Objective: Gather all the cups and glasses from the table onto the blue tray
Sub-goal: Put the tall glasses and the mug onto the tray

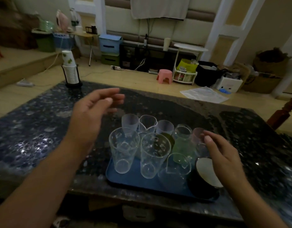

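Observation:
The blue tray [119,177] lies on the dark table near its front edge and carries several clear glasses and cups. Two tall clear glasses [123,150] stand at its front left. A frosted cup [130,123] and small glasses stand behind them. A black cup with a white inside [204,174] sits at the tray's right end. My left hand [91,112] hovers above the table left of the tray, fingers loosely spread, holding nothing. My right hand [224,155] hangs over the tray's right side, its fingers relaxed beside a small pinkish glass [197,134], holding nothing.
A stack of paper cups in a black holder [70,71] stands at the table's far left corner. The dark pebbled table [35,129] stretches to both sides. Beyond it on the floor are a pink stool [165,76], boxes and a white side table.

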